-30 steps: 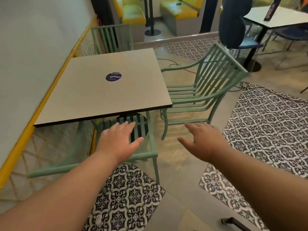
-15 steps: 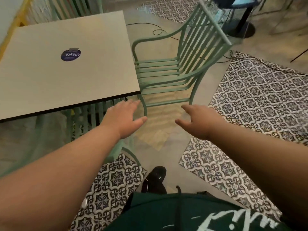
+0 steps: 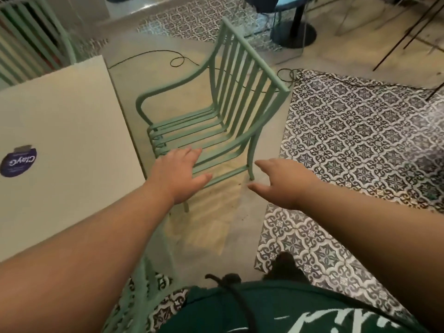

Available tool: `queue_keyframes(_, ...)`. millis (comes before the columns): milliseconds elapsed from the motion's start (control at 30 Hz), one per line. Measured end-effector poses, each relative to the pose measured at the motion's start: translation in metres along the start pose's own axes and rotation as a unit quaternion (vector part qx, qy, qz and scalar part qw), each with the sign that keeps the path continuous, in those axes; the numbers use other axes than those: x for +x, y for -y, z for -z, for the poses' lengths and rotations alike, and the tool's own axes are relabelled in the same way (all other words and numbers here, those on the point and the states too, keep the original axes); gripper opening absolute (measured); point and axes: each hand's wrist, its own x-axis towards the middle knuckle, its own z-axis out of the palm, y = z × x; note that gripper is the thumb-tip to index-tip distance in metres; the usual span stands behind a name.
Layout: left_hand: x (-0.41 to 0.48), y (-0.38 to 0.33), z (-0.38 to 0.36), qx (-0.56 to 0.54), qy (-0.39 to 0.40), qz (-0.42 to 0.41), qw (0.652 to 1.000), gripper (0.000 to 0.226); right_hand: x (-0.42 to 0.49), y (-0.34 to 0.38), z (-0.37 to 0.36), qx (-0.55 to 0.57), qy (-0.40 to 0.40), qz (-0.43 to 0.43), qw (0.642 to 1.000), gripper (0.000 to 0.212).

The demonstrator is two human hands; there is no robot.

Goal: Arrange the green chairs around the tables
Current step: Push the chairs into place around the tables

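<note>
Ok so counting it up: three green chairs in view. The main chair stands upright on the bare floor just right of the table. Its seat faces the table edge with a narrow gap between them, and its slatted back is turned toward the patterned tiles. A second chair sits at the far end of the table, top left, only its back showing. The third chair is just a blurry bit of green frame at the bottom, below the left forearm.

There's one pale table up close with one round purple sticker on it, plus the black base of another table further back. One thin black cable loops across the floor behind the main chair.

Two hands, both holding nothing. The left hand is out flat, fingers straight and a bit spread, over the near front corner of the main chair by its armrest; can't tell if it actually touches. The right hand is spread too, fingers loose, hovering just beside the chair's near back leg and apart from it
</note>
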Motion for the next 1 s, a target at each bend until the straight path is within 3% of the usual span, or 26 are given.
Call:
queue_keyframes(133, 0.063, -0.023, 0.005, -0.004, -0.005, 0.005, 1.000, 0.084, 0.048, -0.050, 0.025, -0.004, -0.001, 0.011, 1.000, 0.067)
queue_keyframes(500, 0.205, -0.108, 0.025, -0.043, -0.006, 0.135, 0.990, 0.079, 0.180, -0.192, 0.119, -0.053, 0.010, 0.133, 0.990, 0.068)
queue_keyframes(1000, 0.377, -0.096, 0.054, -0.079, -0.006, 0.267, 0.960, 0.082, 0.406, -0.250, 0.215, -0.104, 0.028, 0.250, 0.962, 0.073)
